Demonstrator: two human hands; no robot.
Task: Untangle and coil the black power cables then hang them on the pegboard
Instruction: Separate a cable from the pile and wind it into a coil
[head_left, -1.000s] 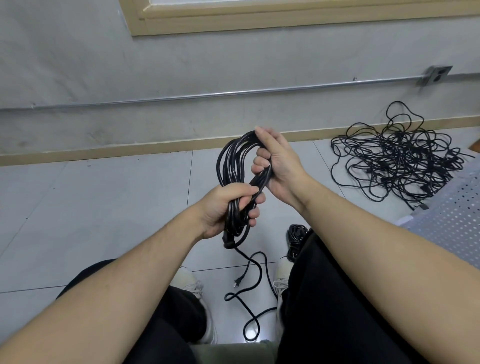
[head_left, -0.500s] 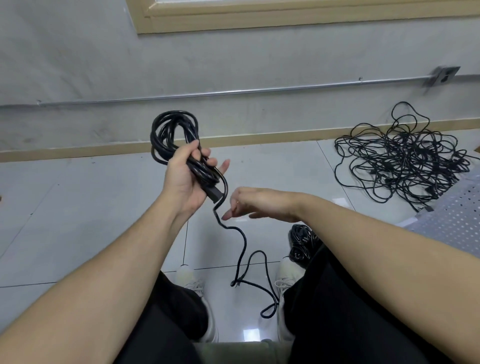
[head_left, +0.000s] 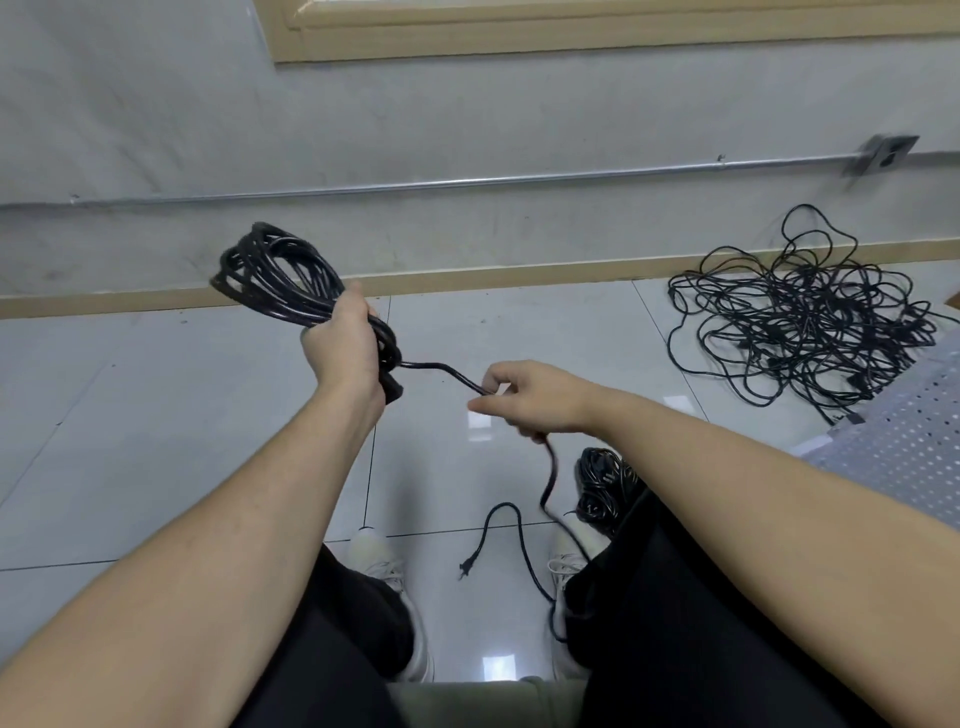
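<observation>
A seated person looks down past both bare forearms at a pale tiled floor (head_left: 130, 415) and a grey wall. The left hand (head_left: 340, 348) is raised, fingers wrapped tightly round the neck of a coiled black power cable (head_left: 275, 275), whose loops fan up and to the left above the fist. From that fist a loose tail of the cable (head_left: 441, 369) runs right to the right hand (head_left: 524, 397), which pinches it between thumb and curled fingers. Below the right hand the tail drops toward the floor, curves between the person's pale shoes (head_left: 382, 564), and ends in a plug (head_left: 466, 567) lying on the tiles. A second small bundle of black cable (head_left: 600, 488) sits on the floor just beside the right knee. Well apart, at the right near the wall's baseboard, lies a large tangled heap of black cables (head_left: 800, 317). A white perforated pegboard (head_left: 904, 447) shows at the right edge, close to that heap
</observation>
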